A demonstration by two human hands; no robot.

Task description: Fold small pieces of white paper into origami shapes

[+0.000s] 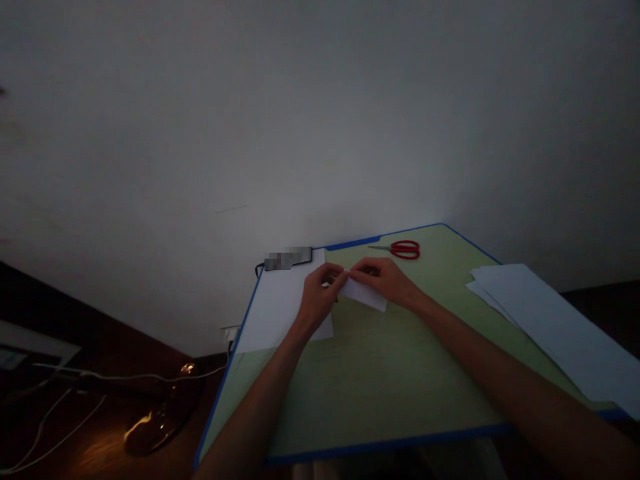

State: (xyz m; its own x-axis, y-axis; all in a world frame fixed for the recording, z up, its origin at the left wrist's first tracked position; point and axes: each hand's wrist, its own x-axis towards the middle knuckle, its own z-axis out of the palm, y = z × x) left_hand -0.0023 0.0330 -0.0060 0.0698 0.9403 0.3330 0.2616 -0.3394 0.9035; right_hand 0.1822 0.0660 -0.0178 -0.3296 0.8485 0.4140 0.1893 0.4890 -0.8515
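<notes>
- Okay, left grip [318, 290]: thumb and fingers pinching the left end of small white paper [367, 298].
- Right grip [384, 277]: pinching same paper's upper edge, fingertips just beside the left's; fingers hide part of it.
- Paper is between both hands, over middle of green, blue-edged surface [390, 387]; can't tell if touching it.
- White sheet [280, 320] flat at left, partly covered by left hand and forearm.
- Dark-edged flat device [302, 257] at that sheet's far end, partly pixelated.
- Red-handled scissors [406, 250] beyond right hand, blades pointing left, near far edge.
- White paper stack [560, 327] at right, uneven, overhanging edge; right forearm lies between it and small paper.
- Pale wall [325, 120] behind; white cable [150, 377] and shiny rounded object [150, 427] lower left.
</notes>
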